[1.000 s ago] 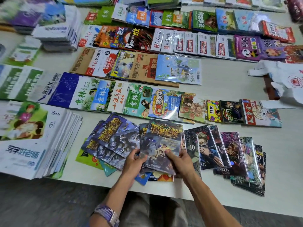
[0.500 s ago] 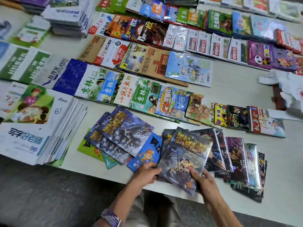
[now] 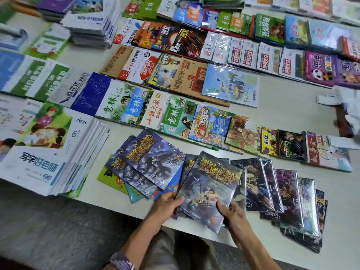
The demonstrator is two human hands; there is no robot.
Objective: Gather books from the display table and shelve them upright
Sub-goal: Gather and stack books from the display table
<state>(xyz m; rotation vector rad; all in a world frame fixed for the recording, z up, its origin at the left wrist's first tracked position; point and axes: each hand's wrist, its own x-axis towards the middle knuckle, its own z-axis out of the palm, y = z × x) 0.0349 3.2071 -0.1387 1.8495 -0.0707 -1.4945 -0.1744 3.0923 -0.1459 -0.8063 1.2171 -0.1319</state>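
Note:
A dark, plastic-wrapped comic book (image 3: 209,189) lies tilted at the near edge of the display table (image 3: 282,117), on top of a small stack. My left hand (image 3: 167,204) grips its lower left edge, thumb on the cover. My right hand (image 3: 231,212) holds its lower right corner, thumb on top. To the left sits a fanned pile of similar dark comics (image 3: 150,164). On the right spreads a row of dark manga volumes (image 3: 282,190).
Rows of magazines and children's books (image 3: 175,78) cover the table beyond. A tall stack of white workbooks (image 3: 48,152) stands at the left edge. Another stack (image 3: 93,22) sits at the back left. White plastic bags (image 3: 346,102) lie at the right. Grey floor lies below.
Both hands slid the dark comic and its small stack right, from beside the left pile to against the manga row, uncovering a blue book. The view has closed in slightly.

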